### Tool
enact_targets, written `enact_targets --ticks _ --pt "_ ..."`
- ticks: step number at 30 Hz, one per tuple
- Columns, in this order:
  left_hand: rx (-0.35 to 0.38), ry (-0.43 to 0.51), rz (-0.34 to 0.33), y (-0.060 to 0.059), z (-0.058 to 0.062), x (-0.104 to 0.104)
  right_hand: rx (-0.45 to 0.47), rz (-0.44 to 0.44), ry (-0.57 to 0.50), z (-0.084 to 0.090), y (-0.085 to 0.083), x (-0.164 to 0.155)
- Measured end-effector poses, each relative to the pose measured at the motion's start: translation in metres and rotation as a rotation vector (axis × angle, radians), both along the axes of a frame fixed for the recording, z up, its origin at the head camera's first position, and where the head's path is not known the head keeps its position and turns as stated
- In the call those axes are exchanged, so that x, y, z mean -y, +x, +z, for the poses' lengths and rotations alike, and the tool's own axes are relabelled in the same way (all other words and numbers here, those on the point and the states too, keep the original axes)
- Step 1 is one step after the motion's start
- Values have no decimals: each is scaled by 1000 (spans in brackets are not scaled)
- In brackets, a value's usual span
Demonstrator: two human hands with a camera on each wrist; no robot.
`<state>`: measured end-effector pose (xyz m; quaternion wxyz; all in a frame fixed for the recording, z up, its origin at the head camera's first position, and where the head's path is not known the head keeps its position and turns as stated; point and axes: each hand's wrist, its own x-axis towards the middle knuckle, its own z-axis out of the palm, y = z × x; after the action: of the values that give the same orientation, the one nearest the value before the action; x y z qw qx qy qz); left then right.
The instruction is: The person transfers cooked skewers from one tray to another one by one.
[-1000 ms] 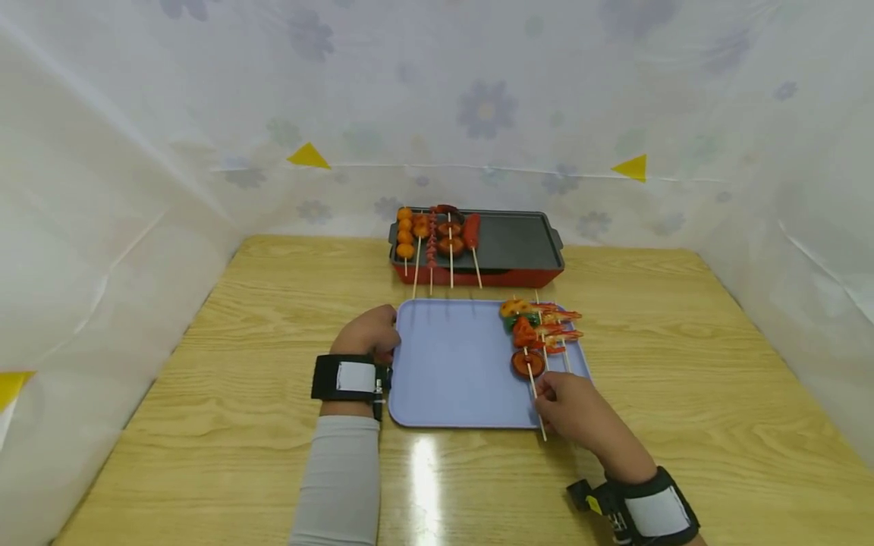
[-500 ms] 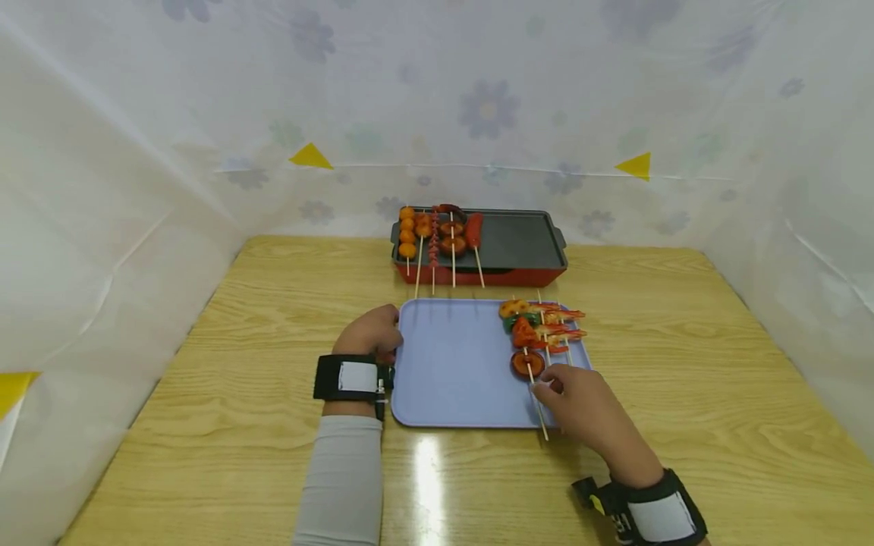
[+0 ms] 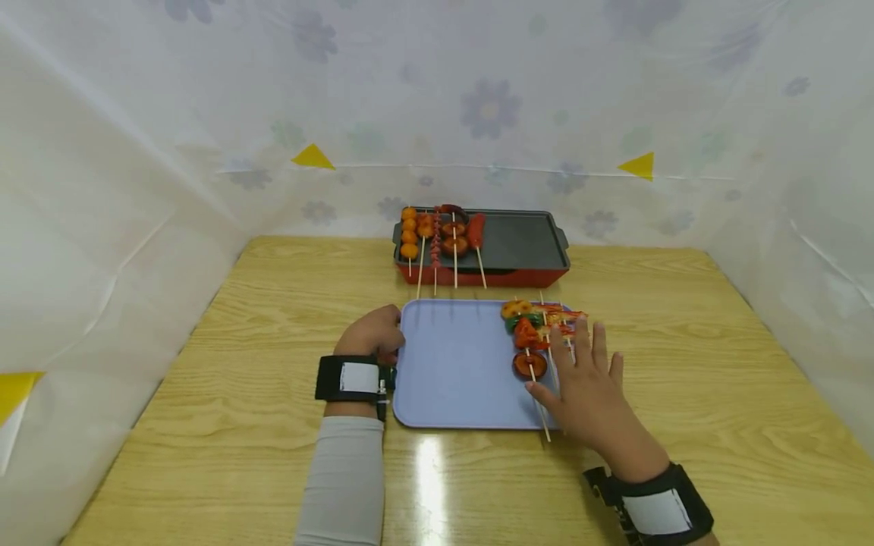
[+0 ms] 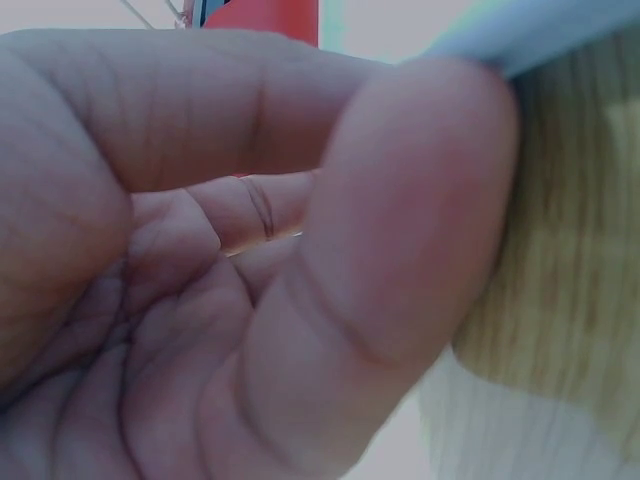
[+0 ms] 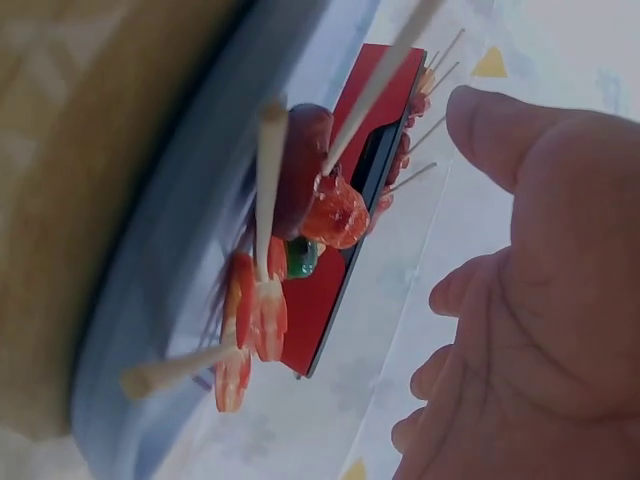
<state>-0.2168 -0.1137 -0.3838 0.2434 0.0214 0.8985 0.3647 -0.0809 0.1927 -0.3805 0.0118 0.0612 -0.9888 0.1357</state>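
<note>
I take the lavender tray (image 3: 457, 364) as my landmark; it lies flat on the wooden table (image 3: 683, 379), the biggest thing here, with floral plastic sheeting (image 3: 136, 152) walling the table in on three sides. Just beyond the tray's far edge I see a red electric griddle (image 3: 519, 244) with a dark plate, and on the griddle's left part lie several skewers, among them an orange-ball skewer (image 3: 409, 231) and a sausage skewer (image 3: 476, 231), their sticks pointing back toward the tray.

On the tray's right part lies a bunch of skewers close together: a vegetable skewer (image 3: 526, 341) with a dark red round slice at its near end, and shrimp skewers (image 3: 556, 318) just right of it. From the right wrist view the shrimp (image 5: 255, 315) and the sticks lie against the tray's rim (image 5: 150, 300).

My right hand (image 3: 587, 387) is over the tray's near right corner, fingers straight and spread, holding nothing; its palm covers the near ends of the shrimp sticks, and whether it touches them I cannot tell. The vegetable skewer's stick runs out just left of the thumb.

My left hand (image 3: 372, 334) sits at the tray's left edge with curled fingers; the left wrist view shows the thumb (image 4: 400, 220) pressed up to the tray's rim (image 4: 560, 30), so I read it as gripping that edge.
</note>
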Motion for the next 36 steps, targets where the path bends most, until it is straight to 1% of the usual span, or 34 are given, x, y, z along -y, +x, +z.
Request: enact_targets --ticks 6,14,19,26,28,32,36 --pt "-13 -20 -22 0 0 -1 -2 4 -8 4 -7 -6" --pt "-16 -19 -20 0 2 -1 4 -10 -31 13 -13 -10" --pt "-14 -8 -20 1 1 -1 18 -29 -41 16 -14 -11" --pt "-23 -12 -20 1 -2 -1 5 -12 -31 18 -18 -11" --pt "-26 -18 -21 0 -2 0 -14 3 -35 19 -22 -10" --pt "-31 -19 -14 0 -2 1 -99 34 -58 24 -36 -5" --pt "-27 -5 -7 1 -1 0 -177 18 -67 32 -50 3"
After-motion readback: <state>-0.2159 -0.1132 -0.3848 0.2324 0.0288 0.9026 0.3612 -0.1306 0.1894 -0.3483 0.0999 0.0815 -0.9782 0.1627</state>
